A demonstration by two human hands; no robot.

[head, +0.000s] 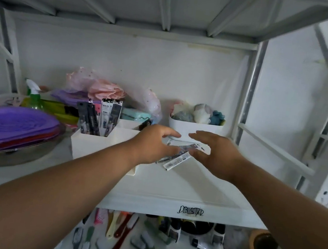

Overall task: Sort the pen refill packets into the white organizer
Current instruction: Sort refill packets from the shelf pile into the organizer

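Note:
A white organizer (93, 144) stands on the shelf left of centre. Several black and white pen refill packets (101, 115) stand upright in its back-left compartment. More refill packets (177, 161) lie loose on the shelf just right of the organizer. My left hand (154, 144) hovers over the left end of that loose pile, fingers spread and slightly curved. My right hand (215, 155) hovers at the pile's right side, fingers likewise spread. Neither hand plainly grips a packet; part of the pile is hidden under the hands.
A white tub of soft toys (195, 126) sits behind the hands. Purple plates on a metal bowl (10, 130), a green spray bottle (34, 95) and plastic bags (109, 89) crowd the left. Brushes (122, 236) lie on the shelf below. A metal upright (252, 90) bounds the right.

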